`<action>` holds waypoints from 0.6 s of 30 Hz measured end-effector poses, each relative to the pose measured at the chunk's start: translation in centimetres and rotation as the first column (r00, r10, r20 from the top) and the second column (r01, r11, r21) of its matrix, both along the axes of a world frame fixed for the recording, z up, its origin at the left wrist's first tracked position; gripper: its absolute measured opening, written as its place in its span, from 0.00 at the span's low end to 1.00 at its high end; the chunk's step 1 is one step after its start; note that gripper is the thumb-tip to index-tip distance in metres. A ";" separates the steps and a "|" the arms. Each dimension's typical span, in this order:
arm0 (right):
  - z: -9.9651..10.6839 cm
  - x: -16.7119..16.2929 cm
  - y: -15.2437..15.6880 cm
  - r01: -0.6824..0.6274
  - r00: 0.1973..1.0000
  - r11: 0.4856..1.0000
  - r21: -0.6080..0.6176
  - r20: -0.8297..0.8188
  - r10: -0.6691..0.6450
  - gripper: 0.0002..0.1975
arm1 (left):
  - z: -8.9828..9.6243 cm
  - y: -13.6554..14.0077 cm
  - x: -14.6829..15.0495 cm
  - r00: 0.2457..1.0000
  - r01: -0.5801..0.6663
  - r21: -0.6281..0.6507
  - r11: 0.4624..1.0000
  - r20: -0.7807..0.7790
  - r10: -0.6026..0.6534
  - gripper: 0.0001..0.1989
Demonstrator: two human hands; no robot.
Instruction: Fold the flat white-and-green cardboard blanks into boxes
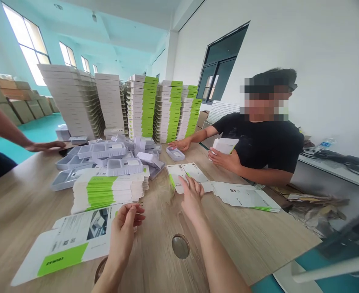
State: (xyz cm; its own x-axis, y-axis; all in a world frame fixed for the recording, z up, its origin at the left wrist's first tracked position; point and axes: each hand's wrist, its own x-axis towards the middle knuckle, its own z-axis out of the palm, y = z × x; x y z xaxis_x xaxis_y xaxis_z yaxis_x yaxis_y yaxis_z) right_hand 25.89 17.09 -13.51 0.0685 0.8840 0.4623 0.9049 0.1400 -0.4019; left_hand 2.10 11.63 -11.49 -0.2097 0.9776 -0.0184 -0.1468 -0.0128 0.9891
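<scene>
My right hand (193, 196) reaches over a small flat white carton (177, 171) with a green edge. Its fingers are spread, with the index fingertip at the carton's surface. My left hand (126, 226) is at the right edge of a larger unfolded carton blank (72, 240), which has a green band and a printed picture. Its fingers are loosely curled, and no held object shows. Beyond it stands a thick stack of folded green-and-white cartons (106, 189). Flat carton sheets (243, 195) lie fanned out to the right of my right hand.
White plastic trays (106, 150) are heaped mid-table before tall stacks of boxes (142, 108). A co-worker (258, 138) at the right holds a white carton (225, 145) and touches a tray (175, 154). Another person's arm (8, 126) rests at the left. A round grommet (181, 246) sits in the tabletop.
</scene>
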 end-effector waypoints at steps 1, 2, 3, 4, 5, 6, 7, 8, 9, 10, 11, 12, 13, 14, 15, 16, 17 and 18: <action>0.2 -1.4 -0.3 -0.054 0.999 0.998 0.030 -0.002 0.054 0.44 | 0.0 0.1 0.1 1.000 -0.025 0.012 1.000 -0.009 0.025 0.22; 0.4 -2.9 -0.7 -0.129 0.992 0.990 0.052 -0.002 0.129 0.43 | 0.0 0.2 0.3 0.999 -0.049 0.025 0.998 -0.023 0.049 0.21; 0.5 -4.4 -1.1 -0.218 0.976 0.974 0.063 -0.001 0.219 0.41 | 0.1 0.2 0.4 0.997 -0.063 0.041 0.997 -0.044 0.065 0.20; 0.6 -5.8 -1.5 -0.314 0.949 0.947 0.064 -0.001 0.315 0.40 | 0.2 0.3 0.4 0.995 -0.068 0.057 0.996 -0.075 0.072 0.19; 0.6 -6.9 -2.0 -0.406 0.913 0.912 0.057 -0.002 0.407 0.39 | 0.4 0.2 0.4 0.991 -0.062 0.076 0.995 -0.114 0.071 0.18; 0.5 -7.8 -2.3 -0.485 0.874 0.873 0.048 -0.008 0.486 0.37 | 0.7 0.0 0.1 0.984 -0.047 0.093 0.995 -0.165 0.062 0.17; 0.3 -8.4 -2.6 -0.547 0.836 0.836 0.038 -0.017 0.548 0.36 | 1.0 -0.3 -0.4 0.973 -0.025 0.108 0.994 -0.225 0.049 0.16; 0.1 -8.8 -2.7 -0.588 0.808 0.808 0.028 -0.030 0.589 0.36 | 1.3 -0.8 -1.2 0.956 -0.003 0.116 0.993 -0.291 0.037 0.15; -0.2 -8.9 -2.7 -0.611 0.790 0.791 0.021 -0.048 0.611 0.35 | 1.5 -1.5 -2.2 0.933 0.013 0.115 0.993 -0.359 0.029 0.15; -0.5 -8.9 -2.6 -0.617 0.784 0.787 0.015 -0.069 0.617 0.35 | 1.7 -2.3 -3.4 0.905 0.021 0.106 0.994 -0.425 0.026 0.18; -0.8 -8.8 -2.5 -0.612 0.786 0.791 0.012 -0.094 0.610 0.34 | 1.7 -3.2 -4.9 0.875 0.013 0.087 0.996 -0.484 0.031 0.24; -1.1 -8.7 -2.3 -0.602 0.792 0.799 0.010 -0.122 0.598 0.33 | 1.5 -4.0 -6.4 0.843 -0.008 0.062 0.998 -0.537 0.040 0.27; -1.3 -8.6 -2.1 -0.590 0.797 0.807 0.009 -0.152 0.585 0.32 | 1.2 -4.8 -8.1 0.812 -0.027 0.031 0.999 -0.582 0.040 0.30; -1.4 -8.6 -2.0 -0.581 0.799 0.814 0.011 -0.184 0.573 0.31 | 0.8 -5.4 -9.6 0.784 -0.045 0.008 0.999 -0.620 0.040 0.31; -1.5 -8.6 -1.9 -0.576 0.796 0.817 0.014 -0.217 0.565 0.30 | 0.3 -5.8 -11.1 0.743 -0.052 -0.003 0.999 -0.668 0.037 0.30; -1.5 -8.7 -1.8 -0.573 0.790 0.819 0.020 -0.251 0.559 0.29 | -0.2 -6.2 -12.3 0.671 -0.036 0.001 0.999 -0.741 0.025 0.27; -1.5 -8.8 -1.8 -0.571 0.781 0.820 0.030 -0.288 0.554 0.28 | -0.5 -6.5 -13.2 0.624 -0.022 0.005 1.000 -0.781 0.017 0.25; -1.4 -8.9 -1.8 -0.568 0.770 0.822 0.042 -0.327 0.549 0.27 | -0.6 -6.8 -13.9 0.584 0.000 0.007 1.000 -0.812 0.006 0.22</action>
State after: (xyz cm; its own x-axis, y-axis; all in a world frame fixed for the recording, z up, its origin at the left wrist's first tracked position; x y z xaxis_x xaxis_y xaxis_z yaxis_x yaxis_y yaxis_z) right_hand 16.96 15.29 -14.95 -0.3149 0.8350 0.4511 0.4998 0.5500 -0.6691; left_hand -11.77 4.81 -12.10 -0.1373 0.9765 0.1662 0.7173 -0.0177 0.6966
